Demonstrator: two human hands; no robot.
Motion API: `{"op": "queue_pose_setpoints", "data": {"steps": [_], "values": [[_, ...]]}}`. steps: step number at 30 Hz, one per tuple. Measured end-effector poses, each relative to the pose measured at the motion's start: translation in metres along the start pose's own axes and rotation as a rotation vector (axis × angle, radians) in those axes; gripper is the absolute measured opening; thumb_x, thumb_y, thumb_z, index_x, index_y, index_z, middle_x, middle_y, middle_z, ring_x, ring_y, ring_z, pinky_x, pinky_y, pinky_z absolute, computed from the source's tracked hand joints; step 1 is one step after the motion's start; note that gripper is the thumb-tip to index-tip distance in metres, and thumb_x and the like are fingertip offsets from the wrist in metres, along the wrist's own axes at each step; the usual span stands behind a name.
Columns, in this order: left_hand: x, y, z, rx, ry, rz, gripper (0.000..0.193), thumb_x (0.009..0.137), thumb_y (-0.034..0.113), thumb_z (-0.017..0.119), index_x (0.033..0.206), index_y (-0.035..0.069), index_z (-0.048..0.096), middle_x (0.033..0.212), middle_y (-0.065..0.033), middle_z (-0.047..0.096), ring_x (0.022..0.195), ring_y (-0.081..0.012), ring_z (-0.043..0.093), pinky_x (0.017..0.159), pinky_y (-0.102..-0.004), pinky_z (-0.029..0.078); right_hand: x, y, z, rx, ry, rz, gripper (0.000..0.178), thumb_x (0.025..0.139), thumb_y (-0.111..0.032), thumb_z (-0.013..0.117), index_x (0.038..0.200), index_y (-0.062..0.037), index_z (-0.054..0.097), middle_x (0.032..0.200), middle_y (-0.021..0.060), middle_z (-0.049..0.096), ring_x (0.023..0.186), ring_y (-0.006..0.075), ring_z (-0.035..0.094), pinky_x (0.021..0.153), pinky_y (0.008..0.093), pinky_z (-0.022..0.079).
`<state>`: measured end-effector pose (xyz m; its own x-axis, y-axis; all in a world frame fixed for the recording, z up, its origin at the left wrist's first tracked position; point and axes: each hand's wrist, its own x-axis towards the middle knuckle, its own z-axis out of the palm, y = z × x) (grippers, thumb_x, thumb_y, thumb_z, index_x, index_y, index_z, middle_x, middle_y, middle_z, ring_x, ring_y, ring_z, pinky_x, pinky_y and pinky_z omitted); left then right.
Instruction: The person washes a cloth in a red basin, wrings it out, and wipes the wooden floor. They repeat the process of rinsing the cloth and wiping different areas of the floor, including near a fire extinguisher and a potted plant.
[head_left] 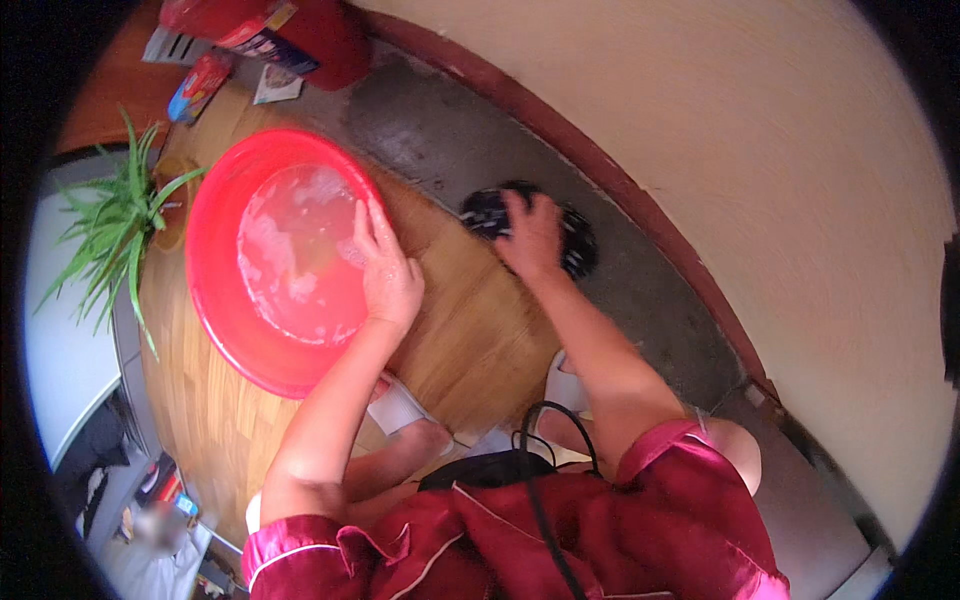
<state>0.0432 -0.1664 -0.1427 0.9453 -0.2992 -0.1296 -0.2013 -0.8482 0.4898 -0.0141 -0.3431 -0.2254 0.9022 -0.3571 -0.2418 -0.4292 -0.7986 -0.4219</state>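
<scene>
A round red basin (222, 270) stands on the wooden floor at left, with cloudy, sudsy water (300, 255) in it. At its right side my left hand (392, 280) grips the rim, fingers reaching inside over the water and thumb outside. Farther right, my right hand (533, 235) presses down on a rounded black cloth-like thing (578, 240) with white flecks, which lies on the grey floor strip. The fingers curl over its top and are slightly blurred. The hand covers part of it, so its exact kind is unclear.
A spiky green potted plant (125, 215) stands left of the basin. A red bucket-like container (330, 45) and a small blue-and-red packet (200, 88) are at the far left. The wall (760, 130) with its dark red base curves along the right. My feet in pale slippers (400, 402) are near.
</scene>
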Motion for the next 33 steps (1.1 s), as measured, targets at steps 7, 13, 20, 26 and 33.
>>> {"op": "queue_pose_setpoints", "data": {"steps": [7, 13, 20, 26, 33], "values": [[0.003, -0.007, 0.002, -0.032, 0.073, 0.065, 0.087, 0.059, -0.012, 0.047, 0.136, -0.001, 0.008, 0.135, -0.0270, 0.015, 0.124, -0.0425, 0.021, 0.103, -0.0392, 0.023, 0.067, -0.081, 0.000, 0.084, -0.014, -0.486, 0.062, 0.064, -0.011, 0.068, 0.120, -0.0263, 0.046, 0.117, 0.0102, 0.041, 0.105, 0.0332, 0.041, 0.083, 0.0431, 0.042], [0.003, -0.013, -0.004, -0.036, 0.000, -0.008, 0.083, 0.064, -0.011, 0.046, 0.137, 0.001, 0.008, 0.138, -0.0238, 0.012, 0.111, -0.0424, 0.039, 0.090, -0.0417, 0.039, 0.051, -0.038, 0.000, -0.061, -0.065, -0.530, 0.054, 0.065, -0.002, 0.061, 0.113, -0.0247, 0.054, 0.121, 0.0051, 0.042, 0.101, 0.0317, 0.045, 0.080, 0.0432, 0.042], [-0.007, -0.017, -0.012, -0.097, -0.028, -0.047, 0.085, 0.064, -0.009, 0.051, 0.137, 0.004, 0.010, 0.139, -0.0211, 0.009, 0.105, -0.0415, 0.046, 0.083, -0.0432, 0.044, -0.005, 0.047, -0.049, -0.206, -0.172, -0.166, 0.041, 0.064, -0.003, 0.061, 0.103, -0.0142, 0.055, 0.113, 0.0094, 0.043, 0.101, 0.0323, 0.046, 0.082, 0.0415, 0.043], [-0.003, -0.007, -0.005, -0.149, -0.028, -0.027, 0.084, 0.063, -0.011, 0.050, 0.136, 0.003, 0.012, 0.139, -0.0218, 0.007, 0.108, -0.0428, 0.043, 0.087, -0.0416, 0.043, 0.031, 0.063, -0.058, 0.413, -0.284, 0.357, 0.055, 0.070, -0.013, 0.056, 0.122, -0.0011, 0.044, 0.122, 0.0189, 0.046, 0.110, 0.0301, 0.047, 0.089, 0.0393, 0.039], [-0.004, -0.010, -0.011, -0.100, -0.074, -0.006, 0.084, 0.062, -0.012, 0.049, 0.136, 0.000, 0.010, 0.139, -0.0247, 0.006, 0.115, -0.0427, 0.038, 0.088, -0.0381, 0.043, 0.086, -0.051, -0.075, 0.440, -0.110, 0.175, 0.090, 0.067, -0.035, 0.069, 0.137, -0.0085, 0.018, 0.135, 0.0241, 0.023, 0.121, 0.0360, 0.030, 0.098, 0.0439, 0.029]]}}
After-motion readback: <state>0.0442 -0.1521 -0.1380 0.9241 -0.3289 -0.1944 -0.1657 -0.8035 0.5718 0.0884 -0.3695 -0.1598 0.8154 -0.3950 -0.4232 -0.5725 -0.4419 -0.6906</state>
